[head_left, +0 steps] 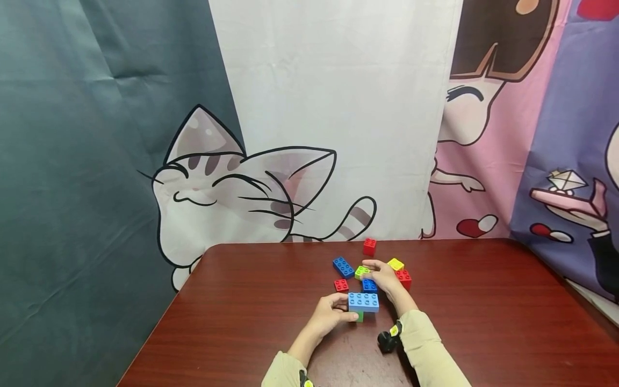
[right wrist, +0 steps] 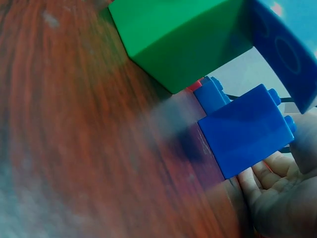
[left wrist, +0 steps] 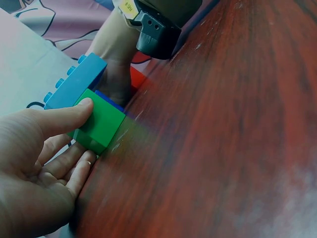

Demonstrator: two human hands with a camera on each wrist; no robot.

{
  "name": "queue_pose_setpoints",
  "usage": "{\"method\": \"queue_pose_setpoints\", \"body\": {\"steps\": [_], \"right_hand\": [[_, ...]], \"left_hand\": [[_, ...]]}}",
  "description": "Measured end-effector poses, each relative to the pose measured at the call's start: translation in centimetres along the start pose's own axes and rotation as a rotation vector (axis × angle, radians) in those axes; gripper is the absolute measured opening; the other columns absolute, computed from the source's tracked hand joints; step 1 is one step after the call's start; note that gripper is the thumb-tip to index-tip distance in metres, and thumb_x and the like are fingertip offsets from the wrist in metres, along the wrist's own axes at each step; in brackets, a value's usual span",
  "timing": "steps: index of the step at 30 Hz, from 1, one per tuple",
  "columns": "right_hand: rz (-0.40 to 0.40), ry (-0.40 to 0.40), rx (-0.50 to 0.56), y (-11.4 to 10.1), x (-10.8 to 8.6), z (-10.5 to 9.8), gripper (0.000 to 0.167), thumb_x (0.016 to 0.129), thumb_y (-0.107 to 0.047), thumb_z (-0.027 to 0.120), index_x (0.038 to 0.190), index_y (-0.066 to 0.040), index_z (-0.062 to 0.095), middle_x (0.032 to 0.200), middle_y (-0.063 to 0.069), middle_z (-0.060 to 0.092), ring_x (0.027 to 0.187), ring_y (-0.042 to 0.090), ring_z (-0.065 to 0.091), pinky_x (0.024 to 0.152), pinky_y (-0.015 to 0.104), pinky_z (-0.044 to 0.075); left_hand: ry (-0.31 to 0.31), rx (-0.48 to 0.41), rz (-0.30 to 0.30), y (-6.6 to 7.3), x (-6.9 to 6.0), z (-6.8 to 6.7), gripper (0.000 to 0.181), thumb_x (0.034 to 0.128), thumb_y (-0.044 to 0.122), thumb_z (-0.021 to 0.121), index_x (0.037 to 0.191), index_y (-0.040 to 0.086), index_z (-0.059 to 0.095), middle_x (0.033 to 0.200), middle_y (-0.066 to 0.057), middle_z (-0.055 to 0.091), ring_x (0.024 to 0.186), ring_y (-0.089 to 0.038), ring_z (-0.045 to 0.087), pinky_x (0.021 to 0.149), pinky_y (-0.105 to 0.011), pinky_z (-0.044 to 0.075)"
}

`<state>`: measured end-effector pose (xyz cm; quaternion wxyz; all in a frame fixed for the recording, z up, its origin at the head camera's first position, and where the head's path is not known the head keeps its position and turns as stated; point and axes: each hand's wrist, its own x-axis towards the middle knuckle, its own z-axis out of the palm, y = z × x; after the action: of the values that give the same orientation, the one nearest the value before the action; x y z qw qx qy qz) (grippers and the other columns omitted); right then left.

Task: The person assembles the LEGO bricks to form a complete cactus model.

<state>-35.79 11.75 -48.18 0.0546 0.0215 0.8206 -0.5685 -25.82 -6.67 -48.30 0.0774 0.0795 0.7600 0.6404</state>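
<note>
In the head view my left hand pinches a green brick that has a long light-blue brick on top. The left wrist view shows the thumb pressed on the green brick's face, with the other fingers behind or below it. Farther forward, my right hand has its thumb and fingers around or beside a lime-green brick; whether they grip it is not clear. A dark-blue brick stands just below that hand and hides part of it in the right wrist view.
Around the right hand lie a long blue brick, a small red brick, a yellow brick and a red brick. Another red brick sits near the far edge of the brown table. A printed curtain hangs behind.
</note>
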Motion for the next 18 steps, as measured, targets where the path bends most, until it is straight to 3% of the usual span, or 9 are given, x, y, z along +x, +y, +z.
{"method": "queue_pose_setpoints", "body": {"steps": [10,18], "right_hand": [[-0.034,-0.044,-0.069,-0.16,-0.11,-0.38,0.045,0.085,-0.007,0.069,0.128,-0.001,0.06,0.134,0.025,0.057,0.12,0.038,0.053,0.105,0.052,0.043],[-0.008,-0.049,-0.089,-0.08,0.11,-0.61,0.045,0.084,-0.011,0.072,0.127,-0.002,0.062,0.132,0.023,0.058,0.114,0.034,0.055,0.103,0.05,0.044]], "left_hand": [[0.003,-0.002,-0.009,-0.05,0.05,0.03,0.04,0.0773,0.002,0.078,0.116,-0.001,0.067,0.1,-0.011,0.071,0.087,-0.012,0.061,0.073,-0.027,0.053],[0.003,-0.005,-0.011,-0.16,0.13,-0.09,0.039,0.0771,0.001,0.077,0.115,0.0,0.067,0.101,-0.012,0.071,0.085,-0.012,0.06,0.07,-0.023,0.05]]}}
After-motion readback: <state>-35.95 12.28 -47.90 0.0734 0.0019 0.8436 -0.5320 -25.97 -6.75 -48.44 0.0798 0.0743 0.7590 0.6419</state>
